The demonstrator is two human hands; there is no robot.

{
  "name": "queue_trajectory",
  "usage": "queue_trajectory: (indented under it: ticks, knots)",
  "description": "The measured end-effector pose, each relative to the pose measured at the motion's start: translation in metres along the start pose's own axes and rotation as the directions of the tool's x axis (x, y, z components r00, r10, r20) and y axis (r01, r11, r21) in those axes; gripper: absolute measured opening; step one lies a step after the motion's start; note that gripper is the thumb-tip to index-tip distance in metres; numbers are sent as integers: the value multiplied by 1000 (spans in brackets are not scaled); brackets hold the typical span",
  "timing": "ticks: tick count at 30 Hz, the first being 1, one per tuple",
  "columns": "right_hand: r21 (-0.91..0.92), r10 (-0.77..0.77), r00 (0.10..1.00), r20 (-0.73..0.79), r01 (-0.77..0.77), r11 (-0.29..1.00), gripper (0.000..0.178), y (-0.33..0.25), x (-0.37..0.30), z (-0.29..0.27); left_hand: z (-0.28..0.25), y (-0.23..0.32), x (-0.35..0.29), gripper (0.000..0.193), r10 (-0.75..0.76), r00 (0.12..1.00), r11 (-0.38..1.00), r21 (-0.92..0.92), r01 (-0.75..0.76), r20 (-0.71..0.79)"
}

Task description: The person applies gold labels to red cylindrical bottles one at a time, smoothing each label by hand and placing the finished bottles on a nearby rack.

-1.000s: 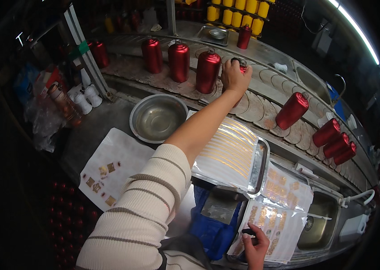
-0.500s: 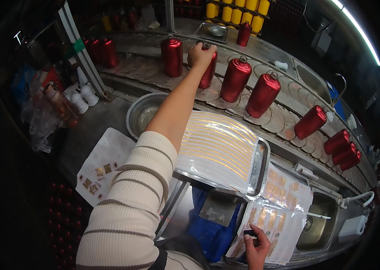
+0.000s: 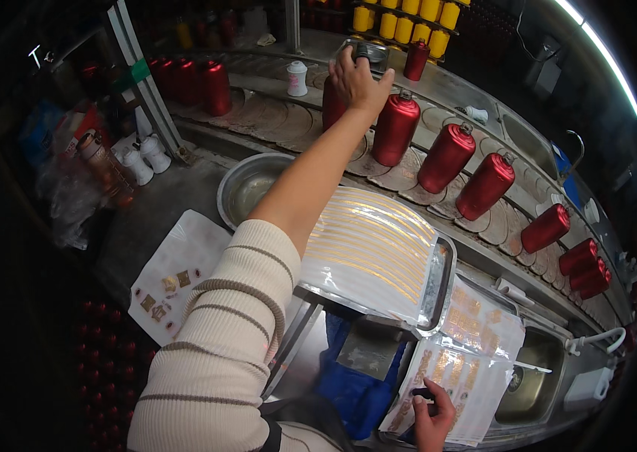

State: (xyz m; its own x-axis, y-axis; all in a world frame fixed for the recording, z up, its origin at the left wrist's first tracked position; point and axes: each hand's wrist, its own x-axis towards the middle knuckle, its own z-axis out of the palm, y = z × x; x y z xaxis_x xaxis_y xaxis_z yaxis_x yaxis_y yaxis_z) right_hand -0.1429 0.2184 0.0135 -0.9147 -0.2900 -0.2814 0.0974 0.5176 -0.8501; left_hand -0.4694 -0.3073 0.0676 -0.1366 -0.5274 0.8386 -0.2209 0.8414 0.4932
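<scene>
My left hand [image 3: 362, 89] reaches to the conveyor at the top, its fingers spread at the upper part of a metallic red bottle [image 3: 332, 107]. A dark band or piece shows at one fingertip; whether it is worn or held I cannot make out. To the right stand more red bottles, the nearest a tall shiny one [image 3: 397, 129] with a clear neck. My right hand [image 3: 433, 418] is low on the right over a sheet of gold-printed decals [image 3: 450, 369], fingers curled round a small dark thing. A shallow metal tray [image 3: 439, 301] carries a white sheet with gold stripes [image 3: 371, 245].
A steel bowl [image 3: 237, 192] sits left of the tray, by a small decal sheet [image 3: 183, 264]. Beyond the right decals is a sink [image 3: 533, 377]. A metal post [image 3: 141, 83] rises at left. White pots [image 3: 137, 164] and a plastic bag [image 3: 70, 203] lie there too.
The red bottles have shifted right along the conveyor. My left hand has let go of one bottle and is at the following one, its fingers now spread. My right hand has hardly moved.
</scene>
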Motion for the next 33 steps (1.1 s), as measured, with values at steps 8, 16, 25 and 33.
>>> queue_trajectory:
  ticks: [8, 16, 25, 33]
  knots:
    - [96, 34, 999, -7, -33, 995, 40, -1, 3, 5, 8, -38, -13, 50, -328, 867, 759, -442, 478, 375]
    - [63, -80, 996, -31, 82, 995, 38, 10, 6, 6, 15, 37, -45, 47, -403, 816, 796, -281, 536, 415]
    - [-26, 21, 1000, -15, -21, 999, 38, -15, 1, -1, -6, 6, -16, 58, -107, 922, 924, -304, 230, 372]
    - [6, -11, 999, -40, 12, 1000, 37, -10, 2, 2, -52, -130, 56, 58, -419, 864, 901, 248, 357, 279]
